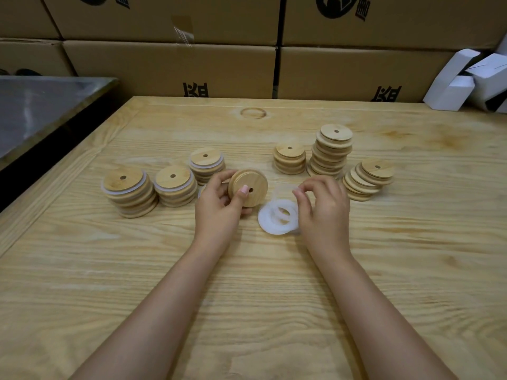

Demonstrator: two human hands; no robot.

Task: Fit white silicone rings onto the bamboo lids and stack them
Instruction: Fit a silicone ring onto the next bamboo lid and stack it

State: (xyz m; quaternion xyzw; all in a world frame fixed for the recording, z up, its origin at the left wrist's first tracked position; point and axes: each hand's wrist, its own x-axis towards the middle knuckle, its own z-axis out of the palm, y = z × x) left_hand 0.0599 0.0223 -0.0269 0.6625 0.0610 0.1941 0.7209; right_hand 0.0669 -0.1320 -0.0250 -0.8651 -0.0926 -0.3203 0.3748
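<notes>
My left hand [219,207] grips one bamboo lid [253,185] by its edge, tilted up on its side, with the thumb near the centre hole. My right hand [323,207] hovers just right of it, over a small pile of white silicone rings [267,223] on the table. Its fingertips pinch a thin, blurred white ring [285,192]. Three stacks of lids with white rings fitted stand at the left [129,193], [175,185], [207,163]. Three stacks of bare lids stand at the right [290,157], [332,149], [367,179]; the last one leans.
The wooden table [247,283] runs to a wall of cardboard cartons [170,64] at the back. A metal-topped surface [41,105] adjoins on the left. White folded boxes [466,78] lie at the back right corner.
</notes>
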